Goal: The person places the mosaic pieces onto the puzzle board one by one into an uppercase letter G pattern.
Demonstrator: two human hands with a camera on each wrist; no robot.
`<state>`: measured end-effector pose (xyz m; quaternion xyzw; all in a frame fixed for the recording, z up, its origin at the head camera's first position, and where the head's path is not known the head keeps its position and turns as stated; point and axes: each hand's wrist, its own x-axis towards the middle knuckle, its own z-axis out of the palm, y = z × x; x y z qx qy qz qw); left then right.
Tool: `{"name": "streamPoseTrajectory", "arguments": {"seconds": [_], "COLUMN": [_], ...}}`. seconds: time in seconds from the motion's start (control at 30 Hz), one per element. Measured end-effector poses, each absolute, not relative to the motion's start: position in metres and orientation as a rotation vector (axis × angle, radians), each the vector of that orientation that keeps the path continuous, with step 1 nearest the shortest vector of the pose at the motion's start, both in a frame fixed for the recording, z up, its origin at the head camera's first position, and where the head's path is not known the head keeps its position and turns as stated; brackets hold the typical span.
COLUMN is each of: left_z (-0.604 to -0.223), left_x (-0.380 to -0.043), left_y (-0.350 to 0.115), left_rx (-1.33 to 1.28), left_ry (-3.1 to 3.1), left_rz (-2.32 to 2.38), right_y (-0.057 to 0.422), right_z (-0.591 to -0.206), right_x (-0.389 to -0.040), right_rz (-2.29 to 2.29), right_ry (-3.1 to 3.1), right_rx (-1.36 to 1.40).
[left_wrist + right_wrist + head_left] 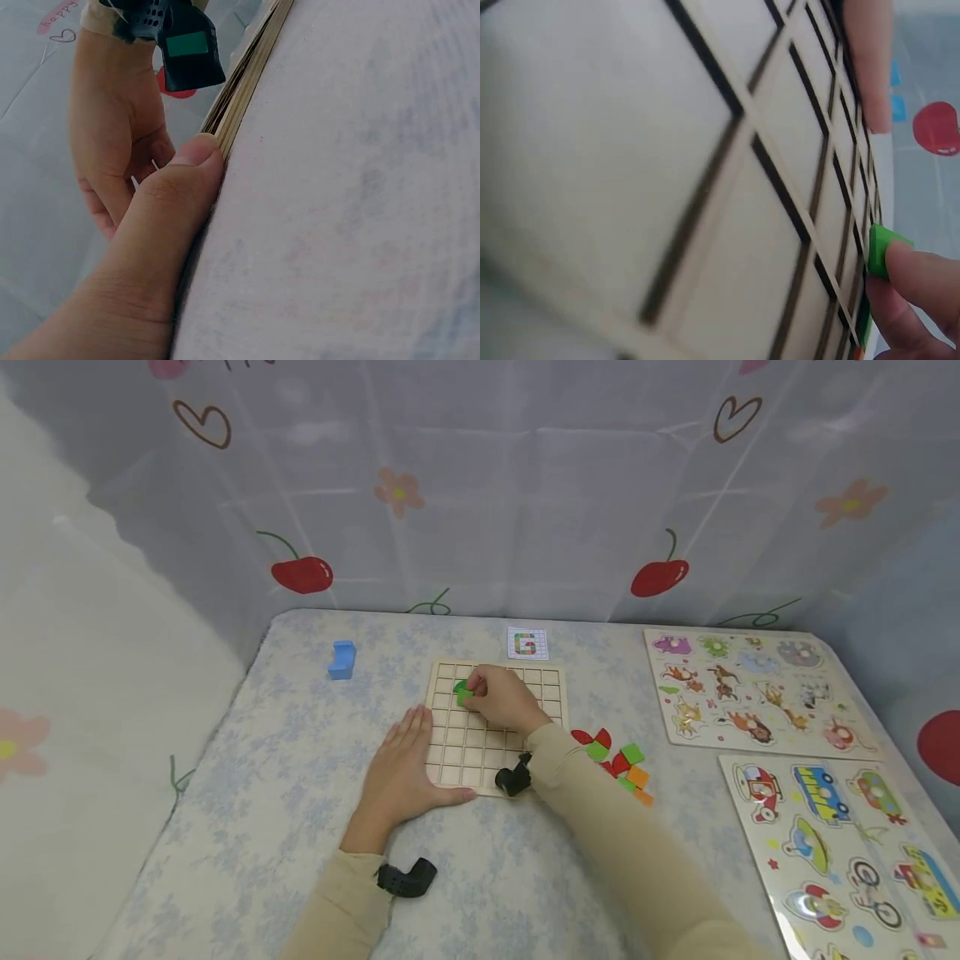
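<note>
A wooden grid board (456,754) lies on the cloth-covered table. Over its upper left squares, my right hand (504,697) pinches a green tile (878,246) between thumb and fingertips, close to the grid. Another green piece (459,686) shows right beside the held one in the head view. My left hand (400,770) lies at the board's lower left, fingers straight along the left side. Its thumb (196,152) presses the board's near edge in the left wrist view. Part of the grid is hidden under the right hand and wrist.
Loose red, green and orange pieces (620,764) lie right of the board. Behind it is a small pattern card (528,643). A blue block (342,660) stands at back left. An animal puzzle board (738,693) and a vehicle puzzle board (832,852) lie on the right.
</note>
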<state>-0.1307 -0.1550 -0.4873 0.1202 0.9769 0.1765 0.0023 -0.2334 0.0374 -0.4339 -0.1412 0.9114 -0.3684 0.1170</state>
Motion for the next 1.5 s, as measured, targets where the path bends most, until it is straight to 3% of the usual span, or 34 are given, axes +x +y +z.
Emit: {"name": "streamPoseTrajectory", "arguments": {"seconds": [0.87,1.23,1.5], "left_z": [-0.487,-0.486,-0.489], "left_x": [-0.130,-0.129,-0.130], "left_y": [-0.155,-0.154,-0.153], "left_rx": [0.377,0.375,0.377], "left_ry": [3.067,3.069,3.073], "left_rz": [0.568,0.597,0.564], "right_y": [0.039,0.126,0.203], "right_z": [-0.425,-0.398,-0.405], "right_x": [-0.219,-0.190,-0.160], "right_rz": [-0.752,-0.822,-0.716], "right_ry": [2.753,2.749,2.774], "right_rx": [-0.596,-0.534,-0.351]}}
